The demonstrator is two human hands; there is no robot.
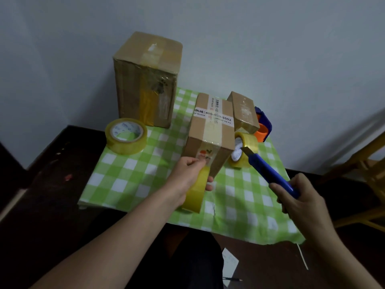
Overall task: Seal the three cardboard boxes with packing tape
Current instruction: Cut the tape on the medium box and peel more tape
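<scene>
Gripping a yellow tape roll against the middle box at mid-tabletop, the left hand steadies it — right hand clutches a blue utility knife, blade just right of that box.

A green-and-white checked cloth covers a small worktop, its front edge hanging loose with a short tear. Around it lies a dark brown floor with a few small reddish specks at the left. A plain pale grey wall fills the background. At the right edge stands part of a yellowish wooden frame, its shape unclear. Low in the view, a white slip of paper lies on the floor beside a thin pen.
</scene>
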